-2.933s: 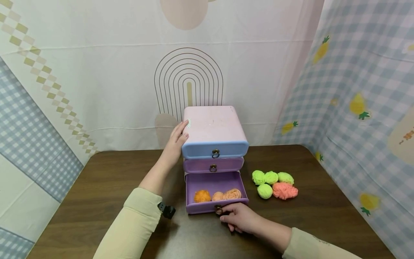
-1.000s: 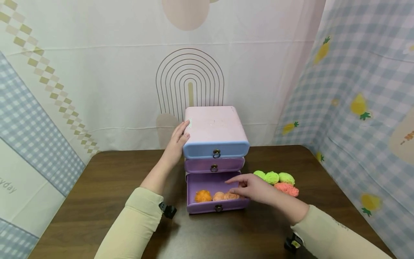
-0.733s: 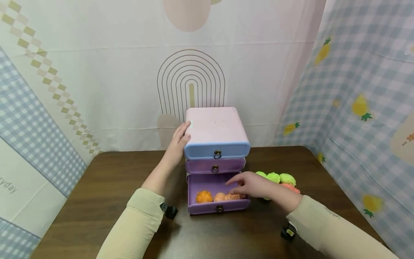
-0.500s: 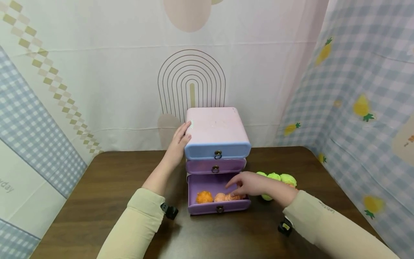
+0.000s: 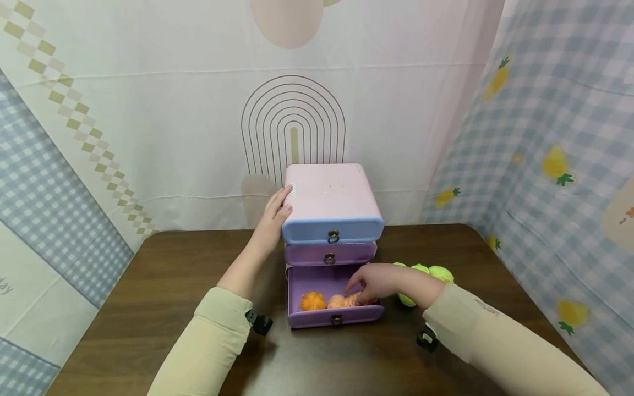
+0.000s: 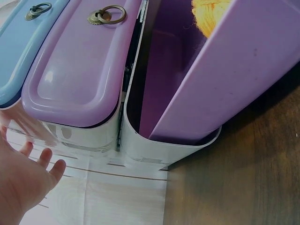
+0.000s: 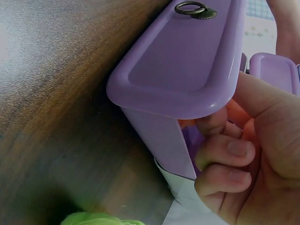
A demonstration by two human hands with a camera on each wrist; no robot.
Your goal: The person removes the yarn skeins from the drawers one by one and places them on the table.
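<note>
A small cabinet (image 5: 329, 190) with a pink top stands on the table, its lowest purple drawer (image 5: 319, 319) pulled out. Inside lie an orange yarn ball (image 5: 313, 301), a small peach yarn ball (image 5: 336, 302) and, to their right, a looser peach yarn bundle (image 5: 351, 300). My left hand (image 5: 269, 224) rests with extended fingers against the cabinet's upper left side. Reaching over the drawer's right wall, my right hand (image 5: 380, 280) pinches the peach yarn bundle between thumb and curled fingers, partly hiding it. Peach shows between the fingers (image 7: 222, 154) in the right wrist view.
Right of the cabinet, several lime-green yarn balls (image 5: 441, 273) lie on the brown table (image 5: 198, 308), partly behind the right forearm. Above the open drawer are a shut purple drawer (image 5: 307, 254) and a blue one (image 5: 307, 231), with ring pulls. A patterned cloth hangs behind.
My right hand has left the drawer's ring pull, moved up over the drawer and lowered onto the peach yarn bundle. The right sleeve now covers the coral yarn. My left hand stays put.
</note>
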